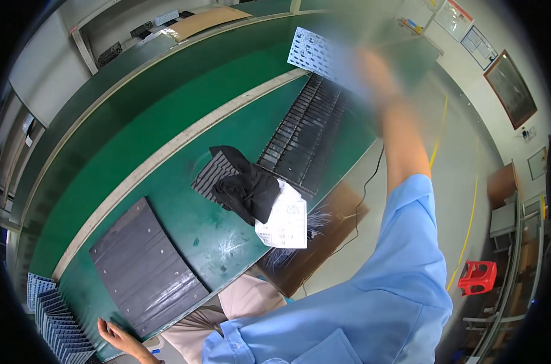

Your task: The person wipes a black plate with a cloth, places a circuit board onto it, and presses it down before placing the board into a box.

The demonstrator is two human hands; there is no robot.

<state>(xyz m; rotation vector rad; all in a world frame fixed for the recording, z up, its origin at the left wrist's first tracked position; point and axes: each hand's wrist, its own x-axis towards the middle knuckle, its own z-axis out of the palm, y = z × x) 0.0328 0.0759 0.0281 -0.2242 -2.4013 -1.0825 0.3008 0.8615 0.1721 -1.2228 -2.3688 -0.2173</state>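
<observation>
My left hand [121, 341] is low at the left, fingers apart and holding nothing that shows. Close beside it are a dark ribbed mat [148, 267] with small round studs and a row of grey-blue perforated plates [60, 324]. My right arm reaches far forward; the right hand [377, 76] is smeared by motion, so its fingers cannot be read. It is next to a pale blue perforated plate [309, 51] whose right part blurs toward the hand. Whether the hand grips that plate cannot be seen. The plate is at the far end of a long black slotted rack [300, 127].
A crumpled black cloth [242, 188] and white printed sheets [287, 221] lie on the green bench [209, 255]. A cardboard box [324, 242] holding thin pale strands sits below its near edge. A cable [368, 188] crosses the floor. A red stool [477, 278] stands at right.
</observation>
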